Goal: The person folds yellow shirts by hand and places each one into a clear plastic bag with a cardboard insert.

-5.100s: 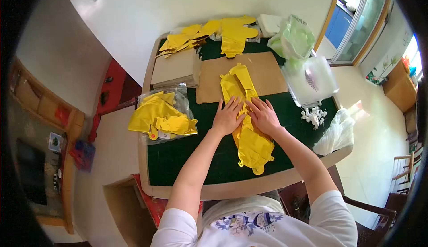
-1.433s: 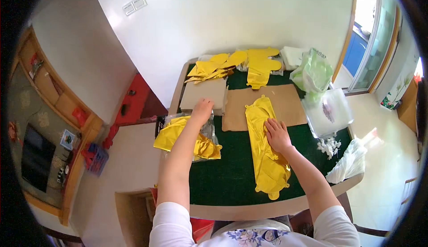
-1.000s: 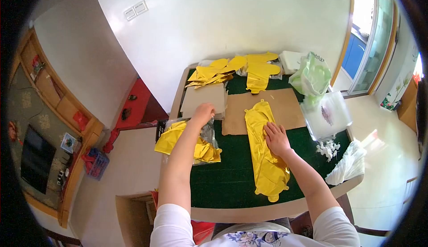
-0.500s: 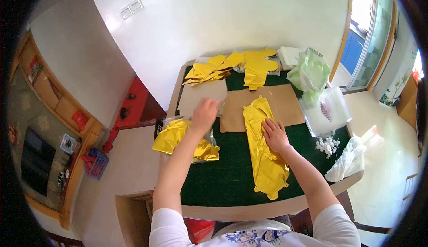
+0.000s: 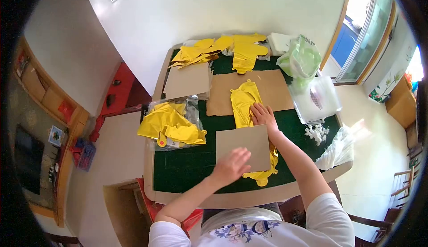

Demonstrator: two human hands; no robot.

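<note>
Observed yellow foil balloon (image 5: 243, 99), flattened, glossy, creased, with small tabs at both ends. Lies lengthwise across brown cardboard sheet (image 5: 276, 86) and dark green table cover (image 5: 183, 167), with middle covered by beige square card (image 5: 249, 140). Found upper part partly beneath right hand (image 5: 264, 117), laid flat, fingers extended, grasping nothing. Located lower part right of left hand (image 5: 231, 164), fingers outstretched over card, motion-blurred; could not judge contact.

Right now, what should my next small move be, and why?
I'd probably ease the cardboard square slightly right with your left hand: it juts left past the folded yellow foil, which shows beyond its lower right edge.
</note>
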